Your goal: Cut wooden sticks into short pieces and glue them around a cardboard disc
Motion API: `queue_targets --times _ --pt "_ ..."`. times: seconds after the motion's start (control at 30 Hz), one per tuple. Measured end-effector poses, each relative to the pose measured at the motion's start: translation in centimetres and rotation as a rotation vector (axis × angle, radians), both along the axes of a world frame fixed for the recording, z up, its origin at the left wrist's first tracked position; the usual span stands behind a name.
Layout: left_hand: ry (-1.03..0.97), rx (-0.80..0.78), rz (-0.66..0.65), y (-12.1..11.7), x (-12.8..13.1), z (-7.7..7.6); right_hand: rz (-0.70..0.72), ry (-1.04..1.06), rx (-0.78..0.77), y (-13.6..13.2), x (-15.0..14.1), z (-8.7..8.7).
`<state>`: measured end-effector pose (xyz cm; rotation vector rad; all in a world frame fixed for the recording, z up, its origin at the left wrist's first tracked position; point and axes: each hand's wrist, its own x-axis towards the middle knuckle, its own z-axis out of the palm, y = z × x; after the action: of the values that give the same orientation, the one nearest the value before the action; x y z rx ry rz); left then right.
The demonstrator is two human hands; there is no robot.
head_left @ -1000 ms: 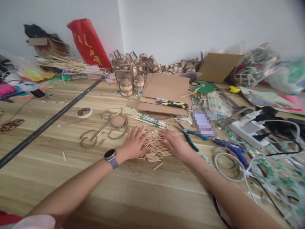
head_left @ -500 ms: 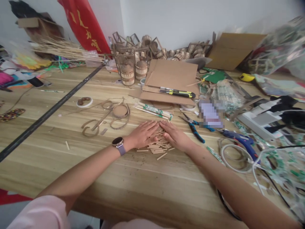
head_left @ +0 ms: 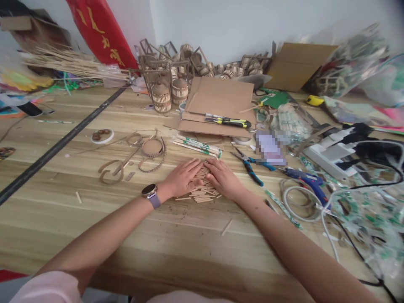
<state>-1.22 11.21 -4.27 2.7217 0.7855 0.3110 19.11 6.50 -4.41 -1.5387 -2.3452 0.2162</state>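
A: Legend, please: what are the fingers doing?

B: On the left hand and the right hand alike, they are lying outstretched and close together, thumbs pointing inward; neither hand is clamping anything. The palms are partly covering a heap of short sticks, which is resting near the middle of the worktop, set in from its near edge.

A: What could be going wrong there?

B: The sticks are lying loose and at mixed angles, so uneven pressing could, I judge, be scattering them. The likeliest outlet is the side facing the near edge, where stick ends are showing uncovered. One loose stick is lying apart, closer to that edge; a brushing forearm could be knocking it off.

A: And farther out?

B: Toward the right edge, pliers are lying near the right hand; a wide sweep could be catching their handles. Beyond them, a glue gun is lying beside plastic wrappers; if it is heating, which I cannot tell, they could be melting. Toward the far edge, a utility knife is resting on cardboard; bumping that could be sliding it.
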Motion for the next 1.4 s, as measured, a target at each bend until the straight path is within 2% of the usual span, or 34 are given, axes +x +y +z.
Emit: queue_targets --times 0.1,0.2,0.23,0.3,0.33,0.4,0.47,0.53,0.6,0.67,0.73,0.8,0.9,0.97,1.0,1.07,1.17,1.27,1.3,1.4 --pt "0.014 -0.001 -0.026 -0.5 0.3 0.0 0.005 0.011 0.002 -0.4 -0.1 0.4" --pt "0.018 0.004 -0.044 -1.1 0.0 0.4 -0.050 0.040 0.064 -2.3 0.9 1.7" --pt "0.019 0.009 -0.031 -1.2 -0.3 0.6 -0.103 0.071 0.165 -3.2 1.4 2.3" --pt "0.020 0.032 0.020 -1.5 -0.9 1.0 -0.303 0.214 0.525 -4.9 2.2 3.2" --pt "0.010 0.042 0.038 -1.6 -1.2 1.2 -0.378 0.247 0.618 -5.5 2.3 3.5" --pt "-0.025 0.071 0.063 -2.0 -1.6 1.7 -0.441 0.270 0.744 -5.9 1.9 3.7" --pt "-0.104 0.146 0.038 -2.8 -1.4 2.4 -0.402 0.208 0.734 -5.3 1.0 3.3" --pt "-0.221 0.258 -0.074 -4.4 -0.7 3.4 -0.415 0.203 0.742 -4.2 0.2 2.9" --pt "-0.313 0.345 -0.293 -6.5 0.3 4.2 -0.446 0.248 0.751 -2.8 -0.2 3.0" --pt "-0.334 0.400 -0.513 -8.7 1.6 4.5 -0.470 0.341 0.752 -1.4 -0.1 3.9" --pt "-0.357 0.420 -0.679 -10.5 3.1 4.3 -0.484 0.482 0.757 0.1 0.4 5.7" --pt "-0.254 0.378 -0.843 -12.0 4.6 3.7 -0.511 0.629 0.777 1.4 1.1 8.1" --pt "-0.236 0.320 -0.924 -13.4 6.6 2.4 -0.433 0.691 0.745 2.3 1.9 11.0" --pt "-0.160 0.274 -0.860 -13.6 7.2 1.6 -0.364 0.652 0.645 1.8 2.1 11.5" --pt "-0.123 0.261 -0.805 -13.5 7.1 1.4 -0.327 0.616 0.575 1.4 2.1 11.1" --pt "-0.072 0.267 -0.730 -12.8 6.0 1.1 -0.204 0.509 0.397 0.2 2.1 9.4" --pt "-0.003 0.359 -0.562 -10.7 3.1 1.1 0.048 0.307 0.112 -1.4 2.0 5.5" --pt "-0.004 0.402 -0.380 -8.1 0.8 1.2 0.031 0.121 0.015 -1.6 1.7 2.4" --pt "-0.016 0.377 -0.267 -7.2 0.4 1.1 -0.009 0.081 0.011 -1.5 1.6 1.7" --pt "0.014 0.228 0.179 -4.5 0.3 0.6 -0.109 0.033 0.030 -0.7 1.0 0.7"
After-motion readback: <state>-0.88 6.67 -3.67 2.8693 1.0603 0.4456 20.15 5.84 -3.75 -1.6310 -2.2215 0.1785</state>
